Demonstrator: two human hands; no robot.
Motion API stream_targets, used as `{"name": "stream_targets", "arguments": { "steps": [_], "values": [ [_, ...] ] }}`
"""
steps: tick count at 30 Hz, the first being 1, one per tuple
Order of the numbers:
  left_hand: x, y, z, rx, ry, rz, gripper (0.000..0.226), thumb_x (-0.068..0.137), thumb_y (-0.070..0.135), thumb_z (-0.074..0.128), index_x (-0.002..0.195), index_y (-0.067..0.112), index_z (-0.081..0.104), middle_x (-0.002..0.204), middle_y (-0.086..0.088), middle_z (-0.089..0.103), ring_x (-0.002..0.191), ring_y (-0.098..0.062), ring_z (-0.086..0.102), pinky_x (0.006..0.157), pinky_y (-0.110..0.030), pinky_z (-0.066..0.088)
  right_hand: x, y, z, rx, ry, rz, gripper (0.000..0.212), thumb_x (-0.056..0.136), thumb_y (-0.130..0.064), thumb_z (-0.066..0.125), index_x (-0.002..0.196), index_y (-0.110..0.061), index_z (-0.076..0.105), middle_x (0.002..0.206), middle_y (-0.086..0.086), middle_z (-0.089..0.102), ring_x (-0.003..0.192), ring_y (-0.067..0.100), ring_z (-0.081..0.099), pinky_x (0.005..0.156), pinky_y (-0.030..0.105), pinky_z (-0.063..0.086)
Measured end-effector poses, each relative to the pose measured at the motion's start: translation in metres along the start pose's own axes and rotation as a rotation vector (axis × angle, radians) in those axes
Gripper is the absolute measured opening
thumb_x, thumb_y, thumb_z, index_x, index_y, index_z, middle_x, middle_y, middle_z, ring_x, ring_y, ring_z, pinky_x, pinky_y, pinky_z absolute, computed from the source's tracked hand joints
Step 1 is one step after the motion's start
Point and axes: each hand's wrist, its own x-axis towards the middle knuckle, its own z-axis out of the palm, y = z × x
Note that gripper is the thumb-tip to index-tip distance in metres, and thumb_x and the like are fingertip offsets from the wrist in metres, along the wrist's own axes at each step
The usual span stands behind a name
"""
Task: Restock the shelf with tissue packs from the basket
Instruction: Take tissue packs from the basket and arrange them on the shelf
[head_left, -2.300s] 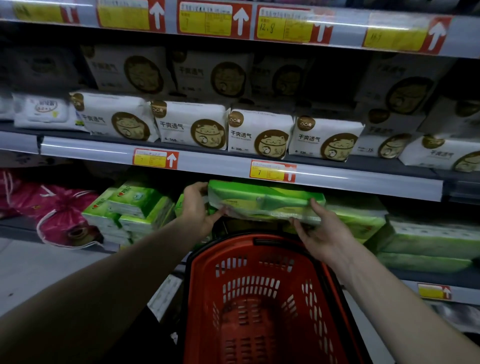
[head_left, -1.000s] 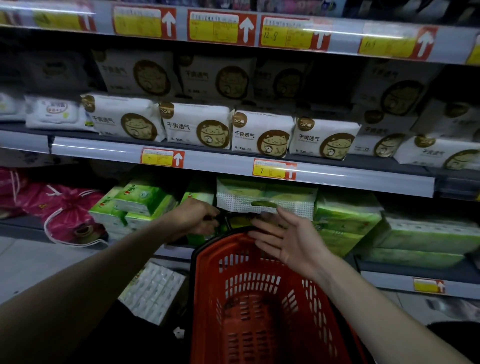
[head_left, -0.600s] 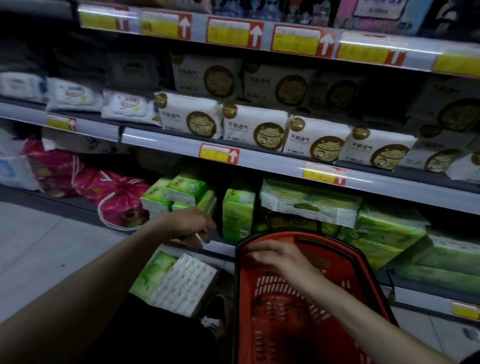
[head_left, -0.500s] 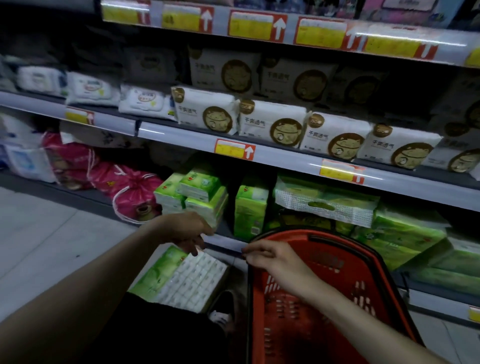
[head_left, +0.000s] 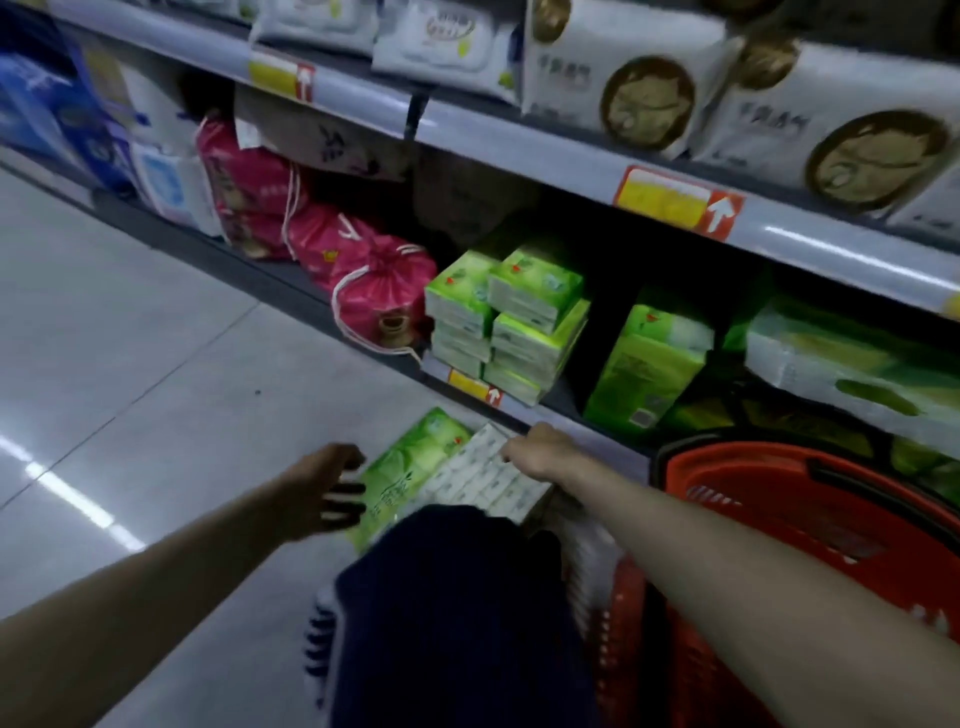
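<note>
Left hand (head_left: 322, 488): it hovers low over the floor (head_left: 130, 338) with fingers spread and thumb apart, holding nothing. Its fingertips are just beside the near left edge of the tissue pack (head_left: 441, 478).
Right hand (head_left: 540, 452): it reaches across the body and sits on the far right corner of the same pack, knuckles up. The fingers look curled over the edge, though blur hides whether they actually grip it.
Hands relative to each other: they are apart, one on each side of the pack, and the pack lies between them.
Tissue pack: a large multi-pack with a green side face and a white patterned top. It lies flat on the floor in front of the bottom shelf (head_left: 582, 421), outside the basket (head_left: 737, 470) and to its left.
Basket: red plastic with a dark handle, standing on the floor at the right. The right forearm crosses its near left corner.
Bottom shelf stock: small green packs (head_left: 509, 322) are stacked in two columns at the front edge. To their right a taller green pack (head_left: 649, 364) stands upright, and a wide pale green pack (head_left: 857, 364) lies further right, above the basket.
Further left on that shelf: pink drawstring bags (head_left: 363, 280) are bunched together.
Shelf above: white packs with round brown cat emblems (head_left: 649, 78) sit behind a grey rail that carries yellow and red price tags.
Person: a knee in dark cloth (head_left: 457, 597) fills the lower middle and covers the near end of the tissue pack.
</note>
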Motion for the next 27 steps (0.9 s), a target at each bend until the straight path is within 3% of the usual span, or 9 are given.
{"name": "stream_targets", "arguments": {
  "steps": [3, 6, 9, 10, 13, 15, 17, 22, 27],
  "values": [
    [0.028, -0.069, -0.002, -0.147, 0.044, -0.253, 0.042, 0.094, 0.037, 0.058, 0.123, 0.008, 0.050, 0.115, -0.021, 0.056, 0.080, -0.035, 0.058, 0.055, -0.033, 0.045, 0.044, 0.006, 0.007, -0.225, 0.045, 0.003, 0.055, 0.106, -0.038, 0.047, 0.157, -0.021, 0.036, 0.095, 0.009, 0.052, 0.072, 0.022, 0.047, 0.061, 0.035, 0.042],
    [0.046, -0.114, 0.010, -0.334, 0.038, -0.371, 0.055, 0.096, 0.043, 0.060, 0.131, 0.002, 0.045, 0.131, -0.025, 0.054, 0.104, -0.046, 0.060, 0.063, -0.046, 0.049, 0.079, 0.009, 0.013, -0.286, 0.041, 0.080, 0.053, 0.107, -0.042, 0.048, 0.151, -0.013, 0.044, 0.107, 0.010, 0.058, 0.087, 0.027, 0.058, 0.072, 0.039, 0.046],
    [0.060, -0.134, 0.027, -0.453, 0.003, -0.389, 0.056, 0.095, 0.035, 0.059, 0.138, 0.002, 0.044, 0.135, -0.024, 0.053, 0.120, -0.045, 0.057, 0.086, -0.051, 0.054, 0.102, 0.022, 0.025, -0.218, 0.009, 0.076, 0.042, 0.103, -0.043, 0.051, 0.133, -0.014, 0.057, 0.113, 0.015, 0.059, 0.090, 0.027, 0.055, 0.075, 0.038, 0.040],
    [0.063, -0.137, 0.035, -0.489, -0.001, -0.379, 0.055, 0.094, 0.032, 0.059, 0.139, 0.003, 0.045, 0.132, -0.022, 0.055, 0.118, -0.042, 0.057, 0.092, -0.051, 0.053, 0.108, 0.028, 0.030, -0.197, 0.001, 0.064, 0.041, 0.101, -0.044, 0.054, 0.129, -0.015, 0.057, 0.119, 0.015, 0.059, 0.096, 0.028, 0.058, 0.080, 0.037, 0.041],
    [0.070, -0.133, 0.061, -0.560, -0.064, -0.337, 0.054, 0.088, 0.028, 0.059, 0.136, 0.004, 0.051, 0.107, -0.015, 0.060, 0.097, -0.033, 0.059, 0.084, -0.042, 0.051, 0.116, 0.039, 0.041, -0.128, -0.050, 0.115, 0.090, 0.088, -0.053, 0.066, 0.159, -0.009, 0.034, 0.158, 0.017, 0.044, 0.141, 0.037, 0.047, 0.108, 0.041, 0.044],
    [0.073, -0.122, 0.075, -0.570, -0.085, -0.317, 0.053, 0.085, 0.030, 0.059, 0.129, 0.001, 0.058, 0.101, -0.017, 0.062, 0.094, -0.032, 0.059, 0.083, -0.038, 0.050, 0.118, 0.037, 0.046, -0.119, -0.090, 0.119, 0.112, 0.077, -0.064, 0.070, 0.162, -0.008, 0.026, 0.164, 0.017, 0.035, 0.147, 0.038, 0.038, 0.115, 0.047, 0.041],
    [0.075, -0.114, 0.084, -0.580, -0.064, -0.322, 0.053, 0.082, 0.032, 0.063, 0.124, 0.000, 0.059, 0.102, -0.018, 0.060, 0.093, -0.032, 0.058, 0.081, -0.037, 0.049, 0.117, 0.034, 0.047, -0.170, -0.118, 0.104, 0.114, 0.075, -0.068, 0.069, 0.161, -0.007, 0.028, 0.164, 0.016, 0.031, 0.149, 0.037, 0.032, 0.118, 0.048, 0.037],
    [0.052, -0.109, 0.076, -0.536, -0.057, -0.341, 0.030, 0.085, 0.030, 0.062, 0.084, 0.003, 0.050, 0.067, -0.011, 0.042, 0.058, -0.023, 0.043, 0.056, -0.028, 0.037, 0.102, 0.023, 0.035, -0.185, -0.173, 0.071, 0.103, 0.085, -0.066, 0.067, 0.162, -0.011, 0.028, 0.163, 0.015, 0.028, 0.147, 0.033, 0.035, 0.107, 0.041, 0.042],
    [0.000, -0.094, 0.050, -0.434, -0.023, -0.257, 0.021, 0.077, 0.021, 0.066, 0.073, 0.011, 0.048, 0.055, -0.005, 0.049, 0.049, -0.023, 0.054, 0.053, -0.025, 0.037, 0.068, 0.000, 0.015, -0.229, -0.183, 0.017, 0.119, 0.078, -0.078, 0.065, 0.166, -0.011, 0.020, 0.172, 0.015, 0.019, 0.153, 0.037, 0.031, 0.119, 0.047, 0.037]
  ]
}}
